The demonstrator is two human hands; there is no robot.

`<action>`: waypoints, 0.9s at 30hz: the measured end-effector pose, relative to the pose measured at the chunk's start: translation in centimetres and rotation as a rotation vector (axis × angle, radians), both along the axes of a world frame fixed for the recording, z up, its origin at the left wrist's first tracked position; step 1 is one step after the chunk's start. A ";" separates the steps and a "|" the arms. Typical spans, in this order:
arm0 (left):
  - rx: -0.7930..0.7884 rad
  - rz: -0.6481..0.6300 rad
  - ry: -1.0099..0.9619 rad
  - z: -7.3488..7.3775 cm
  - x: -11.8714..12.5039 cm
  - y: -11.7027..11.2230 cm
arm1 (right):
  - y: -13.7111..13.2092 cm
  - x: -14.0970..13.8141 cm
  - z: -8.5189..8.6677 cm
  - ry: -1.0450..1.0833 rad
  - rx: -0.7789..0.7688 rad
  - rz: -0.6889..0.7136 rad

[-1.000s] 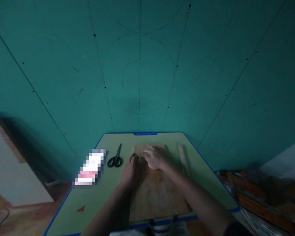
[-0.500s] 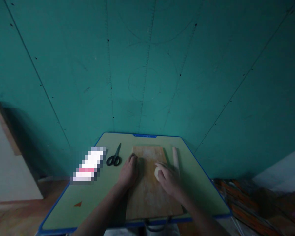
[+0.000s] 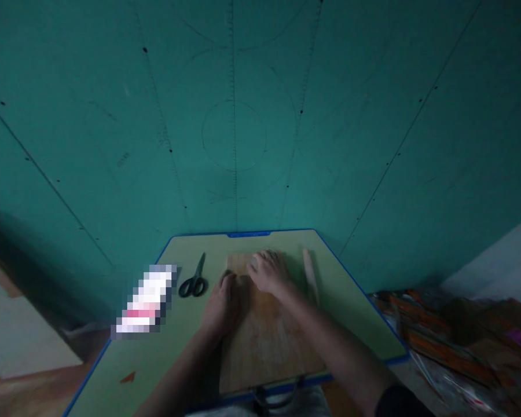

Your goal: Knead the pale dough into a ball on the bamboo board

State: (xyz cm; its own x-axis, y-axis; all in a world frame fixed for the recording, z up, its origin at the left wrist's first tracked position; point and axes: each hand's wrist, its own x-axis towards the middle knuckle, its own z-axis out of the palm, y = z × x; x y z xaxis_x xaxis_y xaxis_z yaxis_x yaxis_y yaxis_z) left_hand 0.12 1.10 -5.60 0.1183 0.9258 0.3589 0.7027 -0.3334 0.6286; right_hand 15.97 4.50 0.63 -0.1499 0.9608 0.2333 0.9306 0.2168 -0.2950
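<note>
A wooden board (image 3: 267, 341) lies on a pale green table with a blue rim (image 3: 356, 307). My left hand (image 3: 220, 304) rests on the board's left edge, fingers curled against it. My right hand (image 3: 269, 271) lies palm down at the far end of the board, pressing on a pale lump of dough that is almost wholly hidden beneath it. A wooden rolling pin (image 3: 310, 275) lies just right of the board, untouched.
Black scissors (image 3: 193, 281) lie left of the board, and a blurred white and pink package (image 3: 145, 301) sits at the table's left edge. A green panelled wall stands right behind the table. Clutter of boards and papers (image 3: 460, 341) fills the floor at right.
My right hand slid the dough from the board's right middle up to its far end. My left hand stayed on the board's left edge. The view shifted slightly.
</note>
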 end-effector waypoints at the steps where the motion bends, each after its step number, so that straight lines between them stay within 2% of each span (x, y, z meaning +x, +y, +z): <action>1: 0.008 0.002 -0.007 0.0 0.0 0.0 | 0.8 0.4 -0.1 0.008 -0.032 -0.002; 4: 0.015 0.009 -0.022 0.0 0.0 -0.1 | 2.3 1.4 -0.4 0.032 -0.070 0.021; 8: -0.007 -0.006 -0.008 0.0 -0.1 -0.1 | 2.0 2.0 -0.9 0.032 -0.065 0.050; 12: -0.018 -0.001 0.000 0.0 -0.1 0.0 | -0.2 2.9 -0.8 0.028 -0.034 0.098; 16: -0.009 -0.003 -0.017 0.2 0.0 0.0 | -3.9 4.0 -0.2 0.139 -0.047 0.239; 18: -0.007 -0.004 -0.032 0.2 0.0 0.0 | -5.9 4.1 0.1 0.198 -0.085 0.260; 22: -0.032 -0.006 -0.034 0.5 0.1 -0.1 | -8.9 2.9 0.1 0.195 -0.071 0.216; 27: -0.051 0.001 -0.022 0.9 0.2 -0.4 | -8.8 -0.3 0.5 0.122 -0.003 0.150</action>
State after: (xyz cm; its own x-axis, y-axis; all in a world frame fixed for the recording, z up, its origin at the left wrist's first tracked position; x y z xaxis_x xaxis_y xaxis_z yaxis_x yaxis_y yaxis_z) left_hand 0.36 0.71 -4.70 0.1101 0.9432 0.3135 0.6888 -0.2998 0.6600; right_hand 15.66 -4.30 1.17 -0.2624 0.9305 0.2555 0.8453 0.3494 -0.4043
